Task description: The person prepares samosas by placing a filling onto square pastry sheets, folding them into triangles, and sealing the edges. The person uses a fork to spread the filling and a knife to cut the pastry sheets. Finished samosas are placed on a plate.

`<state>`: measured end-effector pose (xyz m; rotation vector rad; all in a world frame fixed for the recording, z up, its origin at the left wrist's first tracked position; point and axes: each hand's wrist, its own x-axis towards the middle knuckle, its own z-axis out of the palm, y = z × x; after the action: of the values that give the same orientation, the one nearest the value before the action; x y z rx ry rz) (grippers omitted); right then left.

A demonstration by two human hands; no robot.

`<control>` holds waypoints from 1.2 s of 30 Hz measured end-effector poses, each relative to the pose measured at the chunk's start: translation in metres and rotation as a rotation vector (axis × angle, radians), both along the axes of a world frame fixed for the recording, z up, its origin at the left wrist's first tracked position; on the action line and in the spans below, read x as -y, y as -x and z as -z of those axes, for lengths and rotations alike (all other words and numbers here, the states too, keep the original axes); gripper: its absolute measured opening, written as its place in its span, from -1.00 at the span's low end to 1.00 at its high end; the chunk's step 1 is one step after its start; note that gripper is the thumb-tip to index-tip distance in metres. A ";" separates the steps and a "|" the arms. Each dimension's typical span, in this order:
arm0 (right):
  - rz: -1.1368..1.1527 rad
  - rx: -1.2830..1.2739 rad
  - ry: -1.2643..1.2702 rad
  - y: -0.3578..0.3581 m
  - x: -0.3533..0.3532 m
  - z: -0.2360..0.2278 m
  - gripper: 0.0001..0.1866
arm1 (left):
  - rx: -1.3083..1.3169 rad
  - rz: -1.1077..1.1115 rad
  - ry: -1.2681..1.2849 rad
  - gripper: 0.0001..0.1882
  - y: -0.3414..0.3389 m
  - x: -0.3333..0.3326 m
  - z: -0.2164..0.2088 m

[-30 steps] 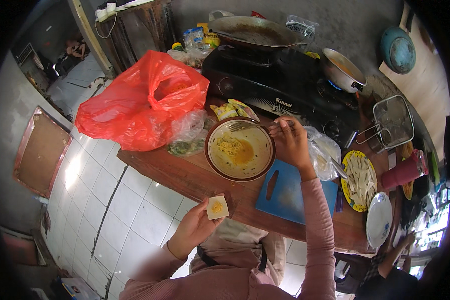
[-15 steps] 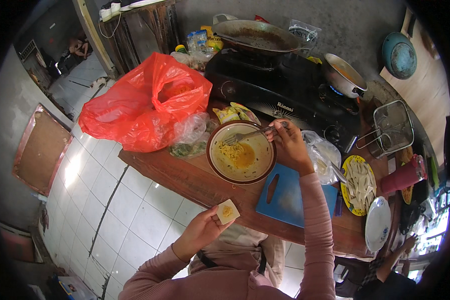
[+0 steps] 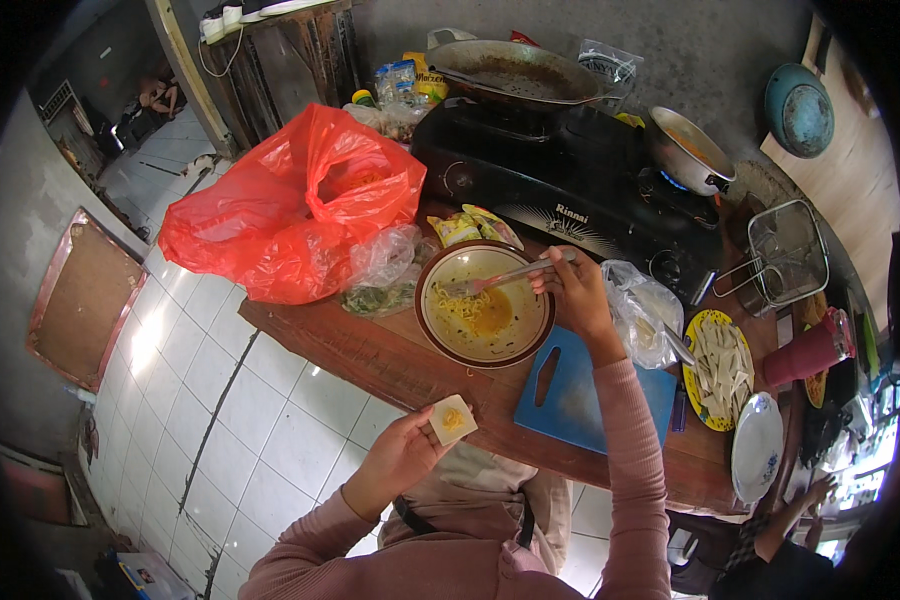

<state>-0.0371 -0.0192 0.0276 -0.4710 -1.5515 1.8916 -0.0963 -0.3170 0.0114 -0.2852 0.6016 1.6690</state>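
Note:
Near the table's front edge, my left hand holds a pale square dough wrapper with a small yellow mound of filling on it. My right hand grips the handle of a fork, its tines dipping into a cream bowl with a brown rim. Inside the bowl lies a yellow noodle-like mixture with liquid. Just right of the bowl, under my right forearm, is a blue cutting board. A yellow plate carries several folded or cut pale wrapper pieces.
A black two-burner stove bears a large wok and a small pot over a blue flame. At left sits a red plastic bag. A white plate, a pink tumbler and a wire strainer stand at right.
The fork has shifted slightly within the bowl, its tines turned and lifted a little from the mixture. My left hand with the wrapper has barely moved.

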 end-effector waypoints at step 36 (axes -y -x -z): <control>0.091 0.098 -0.204 -0.042 0.017 -0.025 -0.77 | -0.189 -0.409 -0.146 -0.62 0.057 -0.042 -0.020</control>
<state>0.0052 -0.0357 0.0522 -0.5401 -1.7353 1.6422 -0.1528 -0.2752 0.0314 -0.1511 0.5838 2.1416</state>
